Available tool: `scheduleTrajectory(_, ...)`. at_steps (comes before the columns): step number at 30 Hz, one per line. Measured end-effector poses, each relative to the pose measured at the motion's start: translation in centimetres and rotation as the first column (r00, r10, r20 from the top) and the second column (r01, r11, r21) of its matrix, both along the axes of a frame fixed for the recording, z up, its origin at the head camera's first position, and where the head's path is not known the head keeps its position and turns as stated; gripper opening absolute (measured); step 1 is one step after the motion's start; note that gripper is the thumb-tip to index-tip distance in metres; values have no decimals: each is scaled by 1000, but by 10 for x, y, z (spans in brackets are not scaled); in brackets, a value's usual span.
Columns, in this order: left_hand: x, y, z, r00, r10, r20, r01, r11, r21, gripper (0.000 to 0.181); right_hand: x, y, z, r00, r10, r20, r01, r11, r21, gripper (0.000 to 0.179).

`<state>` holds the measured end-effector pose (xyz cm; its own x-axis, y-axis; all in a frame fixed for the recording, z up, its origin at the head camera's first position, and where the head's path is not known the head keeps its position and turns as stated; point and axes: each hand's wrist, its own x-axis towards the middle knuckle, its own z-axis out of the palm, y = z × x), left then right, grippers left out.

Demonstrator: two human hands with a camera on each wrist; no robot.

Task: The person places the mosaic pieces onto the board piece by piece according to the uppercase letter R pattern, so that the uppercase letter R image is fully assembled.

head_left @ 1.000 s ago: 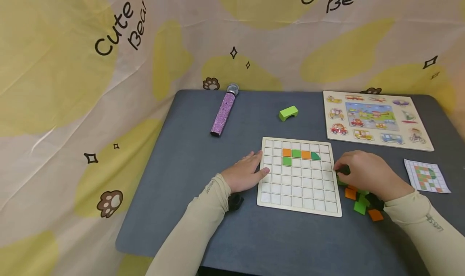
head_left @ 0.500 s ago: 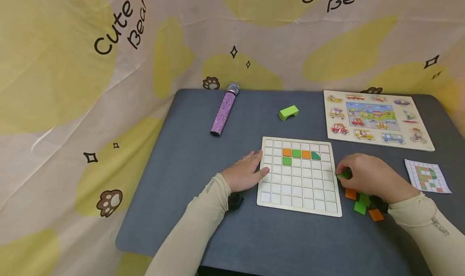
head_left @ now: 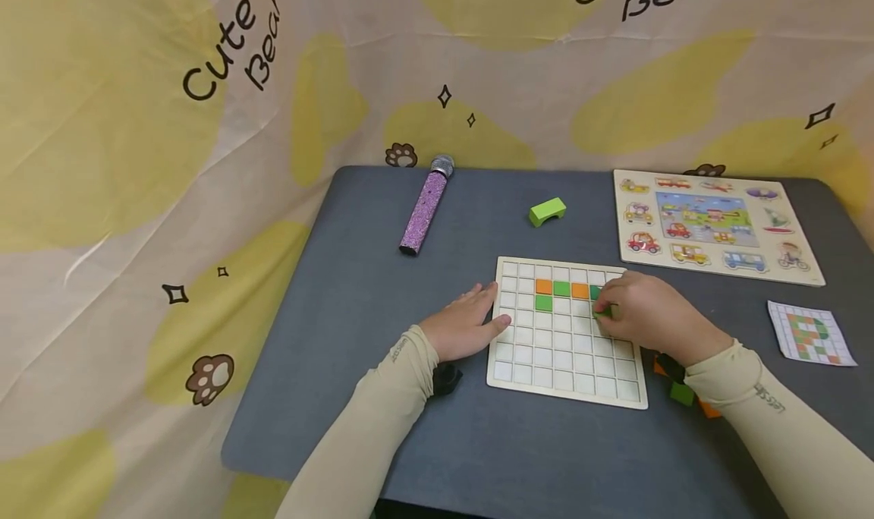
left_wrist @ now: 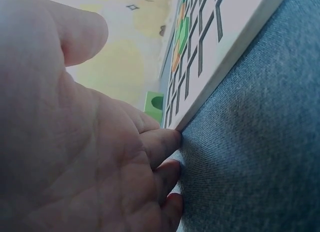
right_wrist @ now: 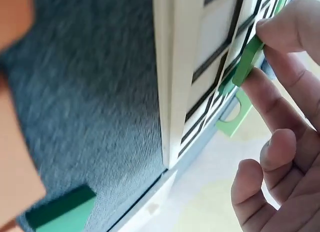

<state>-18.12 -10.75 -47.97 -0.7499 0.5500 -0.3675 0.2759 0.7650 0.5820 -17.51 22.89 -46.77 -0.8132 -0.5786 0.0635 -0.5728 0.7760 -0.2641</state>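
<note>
A white grid board [head_left: 542, 356] lies on the table, with orange and green tiles in its upper rows. Along the board's left edge rests my left hand [head_left: 464, 325], fingers extended; in the left wrist view its fingertips touch the board's side. My right hand [head_left: 655, 314] is over the board's right part and pinches a green tile [right_wrist: 248, 60] between thumb and fingers. That tile is just beside the dark green rounded tile [head_left: 595, 292] in the second row. Part of the board's right side is hidden under the right hand.
Loose orange and green tiles [head_left: 681, 394] lie right of the board, partly under my right wrist. A pattern card [head_left: 812, 335] is farther right. Behind stand a picture puzzle [head_left: 717, 257], a green arch block [head_left: 548, 212] and a purple glittery microphone [head_left: 425, 209].
My right hand has moved left from the loose tile pile onto the board, carrying a green tile. My left hand stays at the board's left edge.
</note>
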Motion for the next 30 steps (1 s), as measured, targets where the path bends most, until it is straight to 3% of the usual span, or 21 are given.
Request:
scheduleTrajectory(6, -1, 4, 3, 1000, -14, -1, 14, 1000, 12, 83, 3, 4, -1, 998, 31, -62, -29, 999, 28, 8)
scheduleTrajectory(16, 1, 0, 0, 1000, 1, 5, -1, 1000, 7, 81, 9, 3, 6, 996, 47, 69, -49, 998, 31, 23)
scheduleTrajectory(21, 2, -2, -2, 1000, 2, 12, -2, 1000, 14, 80, 18, 5, 8, 994, 54, 97, -56, 998, 20, 31)
scheduleTrajectory(25, 2, -1, -1, 1000, 6, 10, -6, 1000, 10, 80, 26, 14, 13, 995, -1, 95, 0, 1000, 10, 34)
scheduleTrajectory(30, 1, 1, 0, 1000, 5, -4, -5, 1000, 6, 79, 32, 35, 22, 979, -156, 129, 149, 987, 58, 36)
